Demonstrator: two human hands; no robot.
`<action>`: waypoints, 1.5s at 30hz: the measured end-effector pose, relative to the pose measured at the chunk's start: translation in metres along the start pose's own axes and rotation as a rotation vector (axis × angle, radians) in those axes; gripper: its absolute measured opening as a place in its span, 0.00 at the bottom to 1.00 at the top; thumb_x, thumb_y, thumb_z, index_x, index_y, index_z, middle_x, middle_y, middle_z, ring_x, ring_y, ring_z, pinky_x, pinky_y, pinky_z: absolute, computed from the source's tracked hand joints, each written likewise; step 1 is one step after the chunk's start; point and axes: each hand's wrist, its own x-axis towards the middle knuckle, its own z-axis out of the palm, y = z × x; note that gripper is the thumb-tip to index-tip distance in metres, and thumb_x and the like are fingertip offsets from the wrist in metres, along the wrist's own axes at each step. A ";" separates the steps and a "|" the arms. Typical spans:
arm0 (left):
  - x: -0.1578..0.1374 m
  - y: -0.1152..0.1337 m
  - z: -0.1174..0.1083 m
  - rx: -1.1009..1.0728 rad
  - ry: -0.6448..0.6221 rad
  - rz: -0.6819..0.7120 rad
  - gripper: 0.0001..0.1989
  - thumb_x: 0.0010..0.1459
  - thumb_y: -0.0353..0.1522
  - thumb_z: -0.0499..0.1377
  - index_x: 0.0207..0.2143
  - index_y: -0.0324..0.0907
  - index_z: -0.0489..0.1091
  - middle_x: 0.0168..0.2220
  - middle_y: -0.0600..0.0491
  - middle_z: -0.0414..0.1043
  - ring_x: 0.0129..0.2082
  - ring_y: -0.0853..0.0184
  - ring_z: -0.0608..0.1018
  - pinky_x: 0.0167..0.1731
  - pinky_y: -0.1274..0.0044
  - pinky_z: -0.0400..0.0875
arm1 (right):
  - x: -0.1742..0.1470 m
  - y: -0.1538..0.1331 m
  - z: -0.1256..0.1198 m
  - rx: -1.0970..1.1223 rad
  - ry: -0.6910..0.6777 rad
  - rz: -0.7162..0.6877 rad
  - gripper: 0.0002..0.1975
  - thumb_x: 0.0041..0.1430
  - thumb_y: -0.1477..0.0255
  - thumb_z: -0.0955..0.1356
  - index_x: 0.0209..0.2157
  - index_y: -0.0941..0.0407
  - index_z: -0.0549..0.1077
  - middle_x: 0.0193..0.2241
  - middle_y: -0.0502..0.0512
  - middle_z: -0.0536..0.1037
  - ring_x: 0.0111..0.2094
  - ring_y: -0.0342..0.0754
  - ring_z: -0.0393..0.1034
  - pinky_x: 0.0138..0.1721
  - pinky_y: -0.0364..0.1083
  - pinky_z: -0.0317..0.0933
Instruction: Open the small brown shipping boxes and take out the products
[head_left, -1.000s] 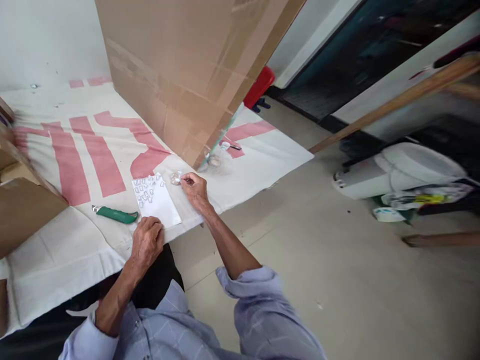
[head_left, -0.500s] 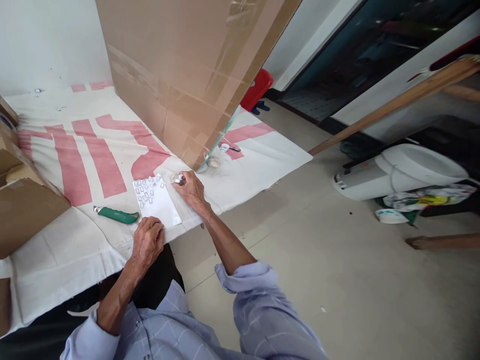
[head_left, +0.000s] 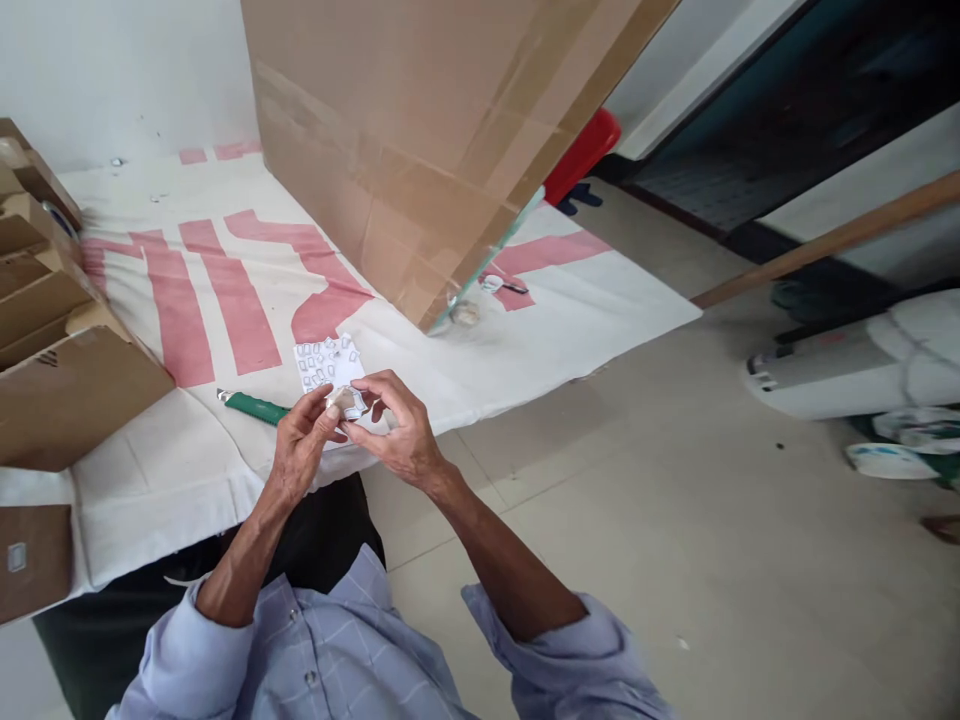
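Between both hands, above the table's front edge, is a small round translucent brownish-white thing [head_left: 346, 402] with dark-outlined white pieces on it; its exact kind is unclear. My left hand [head_left: 304, 440] pinches its left side with thumb and fingers. From the right, my right hand [head_left: 401, 430] grips it, fingers curled round its edge. Just beneath lies a white sheet [head_left: 313, 376] carrying several small outlined paper pieces, partly hidden by the hands. A green utility knife [head_left: 256, 407] rests left of the sheet, its handle end near my left hand.
A large taped cardboard box [head_left: 405, 180] stands on the cloth-covered table [head_left: 600, 320]. Beside its lower corner sit a small round translucent thing [head_left: 465, 314] and a dark-handled item [head_left: 514, 287]. Open cardboard boxes [head_left: 90, 400] fill the left. A white bucket [head_left: 825, 365] is at right.
My right hand has lifted the small round thing off the table and brought it left over the sheet. My left hand has risen from the sheet's edge and taken hold of it too.
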 end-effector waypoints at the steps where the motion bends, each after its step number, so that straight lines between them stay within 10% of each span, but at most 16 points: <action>1: 0.001 0.005 -0.001 -0.057 -0.034 -0.037 0.28 0.60 0.53 0.72 0.52 0.42 0.82 0.43 0.47 0.84 0.35 0.62 0.84 0.35 0.71 0.83 | -0.001 -0.005 0.001 0.002 -0.013 -0.010 0.20 0.60 0.74 0.75 0.53 0.49 0.76 0.45 0.55 0.79 0.37 0.48 0.75 0.32 0.46 0.71; 12: -0.004 0.016 -0.004 -0.286 0.006 -0.088 0.24 0.52 0.50 0.78 0.42 0.42 0.85 0.36 0.49 0.86 0.28 0.66 0.84 0.31 0.74 0.83 | 0.002 -0.027 -0.008 0.120 0.016 0.184 0.05 0.63 0.66 0.74 0.38 0.51 0.77 0.34 0.50 0.79 0.31 0.46 0.73 0.33 0.47 0.70; 45: -0.010 0.013 0.005 -0.126 0.174 0.124 0.24 0.55 0.48 0.77 0.44 0.42 0.81 0.42 0.48 0.87 0.40 0.62 0.88 0.34 0.74 0.85 | 0.003 -0.042 0.003 0.426 -0.010 0.527 0.15 0.62 0.57 0.74 0.29 0.51 0.72 0.24 0.48 0.72 0.26 0.45 0.67 0.32 0.47 0.69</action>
